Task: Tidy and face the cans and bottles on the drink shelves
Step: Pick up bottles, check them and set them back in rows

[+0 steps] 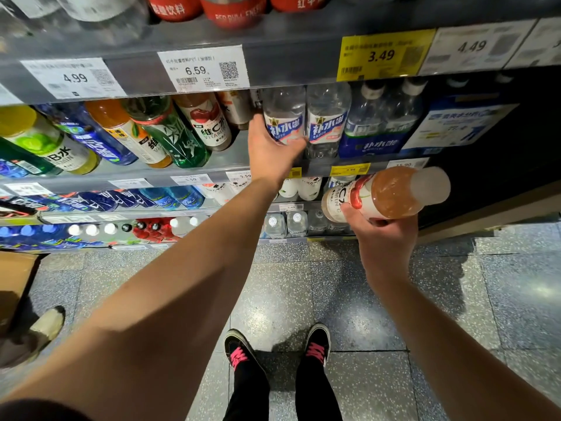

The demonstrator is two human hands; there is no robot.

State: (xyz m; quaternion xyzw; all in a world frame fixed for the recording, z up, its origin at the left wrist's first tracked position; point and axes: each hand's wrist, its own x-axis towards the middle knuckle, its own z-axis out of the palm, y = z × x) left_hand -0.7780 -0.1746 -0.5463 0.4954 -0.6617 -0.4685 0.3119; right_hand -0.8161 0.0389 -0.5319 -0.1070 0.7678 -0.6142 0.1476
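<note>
On the middle shelf (194, 170), leaning vitamin bottles (209, 123) occupied the left section. The left hand (271, 150) reached in and gripped a clear water bottle (283, 117) standing upright at the shelf front, touching a matching bottle (326, 120) on its right. Farther right, off the shelf, the right hand (384, 235) clamped a pink drink bottle (388, 194), held sideways with its cap (432, 185) pointing right.

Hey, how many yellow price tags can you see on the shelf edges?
3: a large one on the upper rail marked 3.49, one on the rail below, and one partly hidden behind the left wrist.
</note>
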